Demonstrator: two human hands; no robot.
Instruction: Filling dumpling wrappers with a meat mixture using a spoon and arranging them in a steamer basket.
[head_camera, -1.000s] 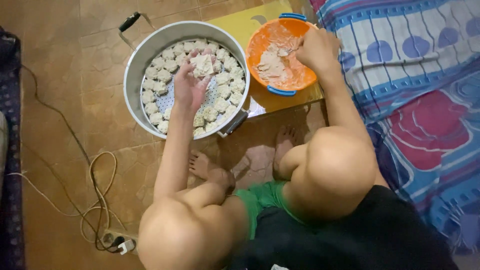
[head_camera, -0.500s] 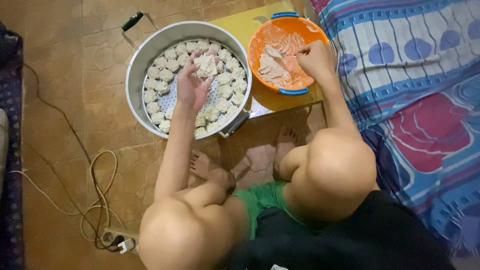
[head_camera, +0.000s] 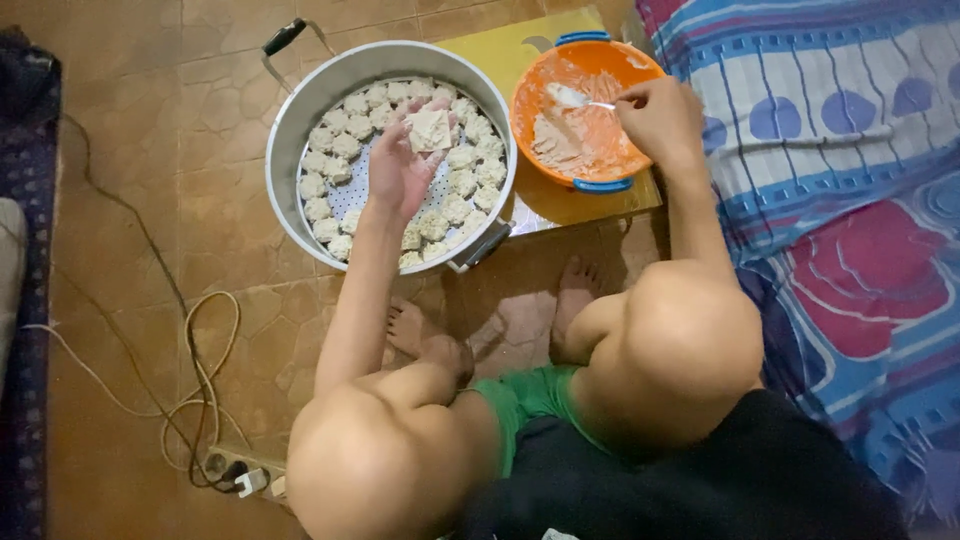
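While the person squats on the tiled floor, the left hand lies open, palm up, over the big metal steamer pot, with a square dough wrapper resting flat on its fingers. Below it, a ring of small pale dumplings sits on the perforated tray inside the pot, packed side by side along the wall. The right hand is closed around the handle of a spoon, whose bowl reaches into the orange bowl just beside the pot. A pale filling smears the inside of that bowl. The bowl has blue handles and stands on a yellow board. A patterned blue and red blanket lies to the right, touching the board's edge. Loose cables coil on the floor near the left knee, leading to a power strip.
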